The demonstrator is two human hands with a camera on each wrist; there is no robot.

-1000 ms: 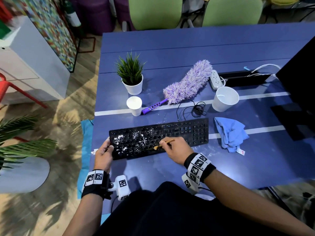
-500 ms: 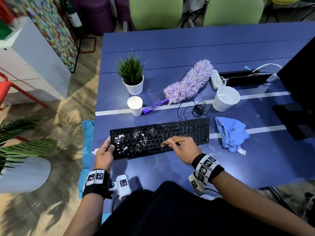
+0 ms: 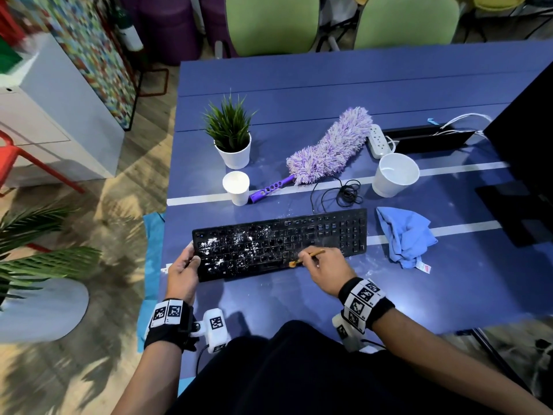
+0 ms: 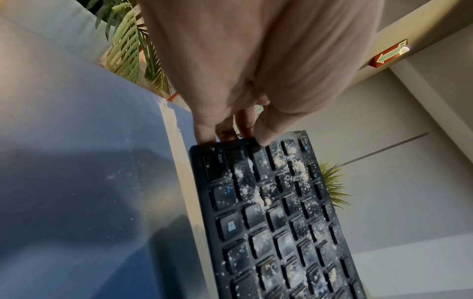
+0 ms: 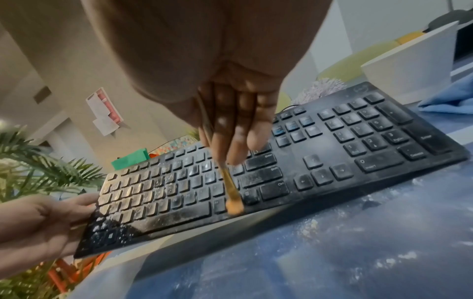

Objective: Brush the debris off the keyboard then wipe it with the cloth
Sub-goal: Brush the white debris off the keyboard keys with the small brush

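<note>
A black keyboard (image 3: 329,232) lies near the front of the blue table (image 3: 299,85), its left half speckled with white debris (image 3: 214,244). My left hand (image 3: 182,268) grips the keyboard's left end (image 4: 230,145), thumb on top. My right hand (image 3: 321,266) pinches a thin wooden brush (image 3: 311,254); its orange bristle tip (image 5: 234,206) touches the bottom key row right of the space bar. A crumpled blue cloth (image 3: 402,235) lies to the right of the keyboard (image 5: 332,141).
Behind the keyboard stand a small paper cup (image 3: 236,187), a potted plant (image 3: 232,139), a purple duster (image 3: 326,148), a coiled cable (image 3: 344,190), a white bucket (image 3: 393,173) and a power strip (image 3: 378,140). A dark monitor (image 3: 526,145) fills the right side. White dust (image 5: 384,252) speckles the table.
My right hand moved rightward over the keyboard, then drew the brush tip down to the bottom key row. The left hand keeps its hold on the keyboard's left end.
</note>
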